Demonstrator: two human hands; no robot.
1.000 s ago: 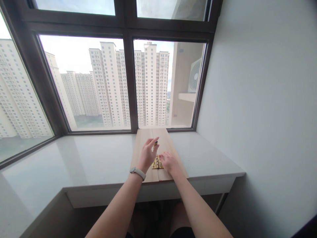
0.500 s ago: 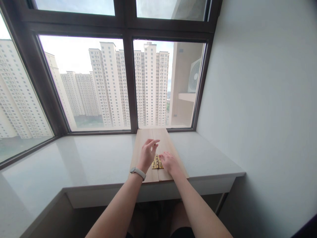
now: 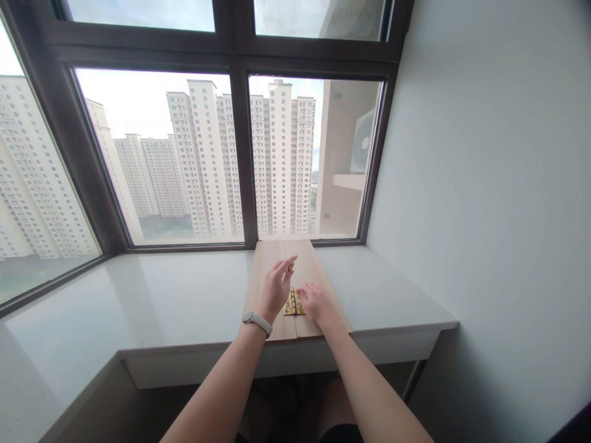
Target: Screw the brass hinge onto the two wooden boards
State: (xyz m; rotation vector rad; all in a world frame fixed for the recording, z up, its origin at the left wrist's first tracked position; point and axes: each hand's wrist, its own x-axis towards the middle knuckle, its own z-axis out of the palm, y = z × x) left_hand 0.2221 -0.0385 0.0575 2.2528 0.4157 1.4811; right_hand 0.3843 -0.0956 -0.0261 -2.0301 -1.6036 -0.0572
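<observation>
Two pale wooden boards (image 3: 270, 258) lie side by side with a seam between them. A brass-coloured butterfly hinge (image 3: 293, 303) lies across that seam near the front. My left hand (image 3: 276, 286) is raised above the boards, left of the hinge, its thumb and fingers closed on a small brass-coloured piece (image 3: 290, 267) too small to name. Flat over the right side of the hinge rests my right hand (image 3: 316, 303), fingers stretched out; it covers part of the hinge's right leaf. A watch with a light band (image 3: 258, 321) is on my left wrist.
The boards rest on a white counter (image 3: 184, 301), reaching back to the dark window frame (image 3: 242, 154) and out to its front edge. A pale wall (image 3: 484, 184) rises on the right. Tall buildings (image 3: 203, 154) stand outside.
The fingers of my left hand have straightened and tilted up a little, and the small brass-coloured piece between them shows more clearly. My right hand and the hinge have stayed in place.
</observation>
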